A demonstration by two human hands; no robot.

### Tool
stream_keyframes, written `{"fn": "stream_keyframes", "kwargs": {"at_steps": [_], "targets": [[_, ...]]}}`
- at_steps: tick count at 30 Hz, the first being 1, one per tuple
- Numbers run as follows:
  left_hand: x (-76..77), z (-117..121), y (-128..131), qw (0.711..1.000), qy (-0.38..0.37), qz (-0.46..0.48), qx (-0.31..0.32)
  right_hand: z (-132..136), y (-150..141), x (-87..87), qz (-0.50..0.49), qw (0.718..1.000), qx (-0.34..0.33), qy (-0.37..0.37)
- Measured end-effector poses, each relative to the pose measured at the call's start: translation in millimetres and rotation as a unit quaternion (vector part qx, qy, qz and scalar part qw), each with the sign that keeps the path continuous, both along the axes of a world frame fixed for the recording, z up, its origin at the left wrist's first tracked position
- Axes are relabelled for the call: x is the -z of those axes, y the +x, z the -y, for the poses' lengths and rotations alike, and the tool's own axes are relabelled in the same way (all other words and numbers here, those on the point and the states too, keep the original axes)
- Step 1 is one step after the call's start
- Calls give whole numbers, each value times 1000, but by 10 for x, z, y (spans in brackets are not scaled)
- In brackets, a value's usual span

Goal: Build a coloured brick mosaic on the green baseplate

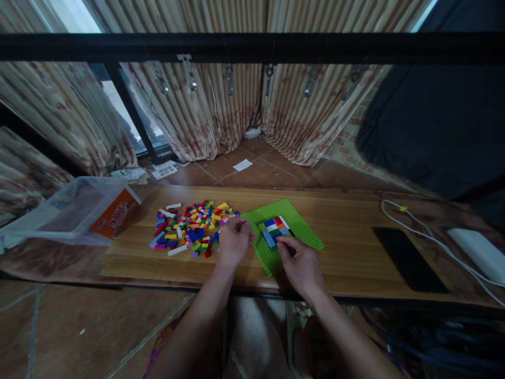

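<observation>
A green studded baseplate lies turned at an angle on the wooden tabletop. Toy bricks in blue, light blue, white, red and green form a compact block on it. My right hand is closed in a pinch at the block's near right corner, its fingertips on a toy brick there, mostly covered by the fingers. Between the loose brick pile and the baseplate's left edge is my left hand, fingers curled together; whatever they may hold is hidden.
At the left end stands a clear plastic bin with an orange label. A dark flat phone-like slab, a white cable and a white oblong device lie at the right. A black metal bar with hooks crosses beyond the table.
</observation>
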State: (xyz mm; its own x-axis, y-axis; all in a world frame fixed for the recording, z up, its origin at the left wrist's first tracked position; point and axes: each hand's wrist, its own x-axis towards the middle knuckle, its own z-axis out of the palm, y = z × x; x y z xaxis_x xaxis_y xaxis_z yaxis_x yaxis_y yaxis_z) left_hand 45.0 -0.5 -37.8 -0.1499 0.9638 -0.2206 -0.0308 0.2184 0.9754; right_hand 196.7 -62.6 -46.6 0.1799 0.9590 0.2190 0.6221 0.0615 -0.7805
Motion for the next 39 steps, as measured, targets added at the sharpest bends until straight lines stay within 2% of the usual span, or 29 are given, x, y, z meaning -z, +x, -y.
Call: {"fn": "stream_keyframes", "kwargs": {"at_steps": [6, 9, 14, 20, 33, 39], "targets": [[-264, -90, -525, 984, 71, 71, -146, 32, -184, -4, 12, 996, -86, -2], [-297, -89, -635, 976, 62, 121, -170, 24, -295, 45, 54, 991, -124, -6], [-296, -77, -623, 976, 43, 167, -134, -44, -471, 128, 140, 981, -130, -22], [-287, -71, -590, 980, 28, 161, -116, -100, -641, 162, 218, 970, -106, -29], [-275, -45, -524, 987, 9, 137, -84, -92, -742, 194, 241, 961, -134, 0], [-216, -62, -463, 994, 15, 96, -56, -92, -716, 176, 186, 973, -139, 4]]}}
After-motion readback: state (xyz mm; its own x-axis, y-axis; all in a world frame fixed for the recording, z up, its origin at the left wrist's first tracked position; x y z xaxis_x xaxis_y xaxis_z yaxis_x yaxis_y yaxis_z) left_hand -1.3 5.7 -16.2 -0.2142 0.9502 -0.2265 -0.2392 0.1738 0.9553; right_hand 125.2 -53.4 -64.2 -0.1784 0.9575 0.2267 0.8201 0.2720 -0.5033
